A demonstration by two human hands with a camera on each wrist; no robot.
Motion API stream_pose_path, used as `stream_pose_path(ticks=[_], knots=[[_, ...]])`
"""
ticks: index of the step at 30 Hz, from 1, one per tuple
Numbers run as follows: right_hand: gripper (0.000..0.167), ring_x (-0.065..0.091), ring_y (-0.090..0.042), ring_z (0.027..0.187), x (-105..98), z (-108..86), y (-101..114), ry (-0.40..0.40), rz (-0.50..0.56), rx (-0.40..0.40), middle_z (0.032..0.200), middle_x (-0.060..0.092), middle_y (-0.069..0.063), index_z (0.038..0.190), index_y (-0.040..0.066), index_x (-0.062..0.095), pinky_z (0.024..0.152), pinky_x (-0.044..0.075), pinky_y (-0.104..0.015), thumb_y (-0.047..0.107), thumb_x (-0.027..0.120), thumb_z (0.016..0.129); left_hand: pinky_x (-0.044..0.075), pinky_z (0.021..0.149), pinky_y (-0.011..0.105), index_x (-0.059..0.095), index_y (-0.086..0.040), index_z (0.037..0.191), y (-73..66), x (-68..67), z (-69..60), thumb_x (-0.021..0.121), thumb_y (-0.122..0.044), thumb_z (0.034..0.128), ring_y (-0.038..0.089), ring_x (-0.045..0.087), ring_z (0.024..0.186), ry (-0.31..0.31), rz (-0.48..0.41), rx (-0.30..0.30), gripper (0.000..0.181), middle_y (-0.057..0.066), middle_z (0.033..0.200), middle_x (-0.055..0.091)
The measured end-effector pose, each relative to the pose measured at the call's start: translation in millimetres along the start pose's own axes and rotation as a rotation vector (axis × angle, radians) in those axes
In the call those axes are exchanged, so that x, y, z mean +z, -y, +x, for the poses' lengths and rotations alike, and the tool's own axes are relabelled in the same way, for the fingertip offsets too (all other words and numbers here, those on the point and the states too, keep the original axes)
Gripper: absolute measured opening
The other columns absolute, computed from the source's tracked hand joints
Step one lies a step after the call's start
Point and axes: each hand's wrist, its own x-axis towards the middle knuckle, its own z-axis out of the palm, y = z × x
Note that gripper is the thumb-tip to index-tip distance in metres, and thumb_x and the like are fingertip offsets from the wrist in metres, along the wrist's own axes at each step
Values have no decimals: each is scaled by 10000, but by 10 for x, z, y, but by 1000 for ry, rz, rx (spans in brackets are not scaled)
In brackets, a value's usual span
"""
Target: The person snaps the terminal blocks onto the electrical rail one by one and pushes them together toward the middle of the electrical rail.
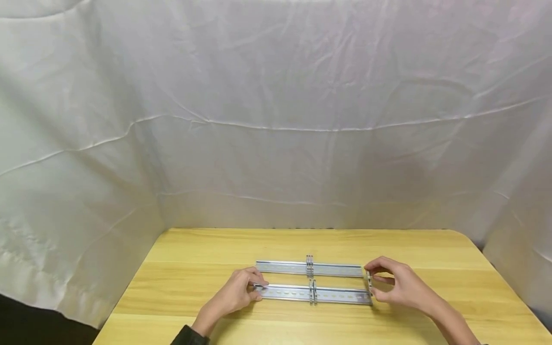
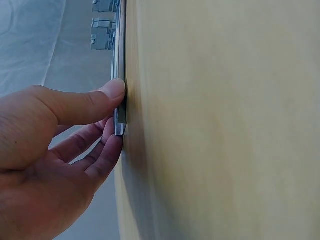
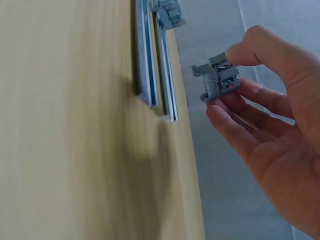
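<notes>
Two slotted metal DIN rails lie roughly parallel on the table. At the left end of the near rail [image 1: 289, 293], my left hand [image 1: 236, 291] pinches it between thumb and fingers, as the left wrist view [image 2: 65, 130] also tells. My right hand [image 1: 401, 282] holds a grey terminal block [image 3: 220, 79] between thumb and fingertips, just beyond the rails' right ends. In the right wrist view the block is apart from both rails. Terminal blocks [image 1: 312, 292] sit near the middle of the near rail, and more terminal blocks [image 1: 309, 266] on the far rail [image 1: 336, 270].
The wooden table [image 1: 181, 278] has a rounded far right corner. Pale cloth [image 1: 276, 163] hangs behind it and along both sides. A dark area [image 1: 39, 321] shows below the cloth at the lower left.
</notes>
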Motion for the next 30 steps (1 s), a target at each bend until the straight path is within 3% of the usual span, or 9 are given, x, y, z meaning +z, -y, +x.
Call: stream_pose_path(ticks=[14, 20, 30], knots=[[461, 664, -166, 1096, 50, -231, -206, 64, 95, 62, 1184, 627, -255, 1186, -88, 614, 898, 568, -366, -44, 818, 775, 564, 806, 273, 785, -16, 1075, -30, -16, 5, 825, 43, 811, 203, 646, 930, 5, 5, -16, 273, 29, 1052, 683], [443, 664, -159, 1110, 74, -244, -221, 73, 136, 118, 1192, 627, -260, 1191, -90, 615, 926, 555, -326, -9, 818, 805, 565, 814, 284, 787, -22, 1073, -7, -11, 10, 827, 39, 806, 205, 648, 938, 3, 15, -3, 277, 30, 1049, 687], [456, 665, -165, 1118, 104, -218, -234, 58, 180, 118, 1203, 620, -284, 1204, -95, 613, 933, 551, -322, 4, 827, 813, 558, 799, 271, 787, -15, 1072, -3, -10, 15, 822, 42, 813, 194, 640, 924, 6, 17, -9, 267, 31, 1042, 686]])
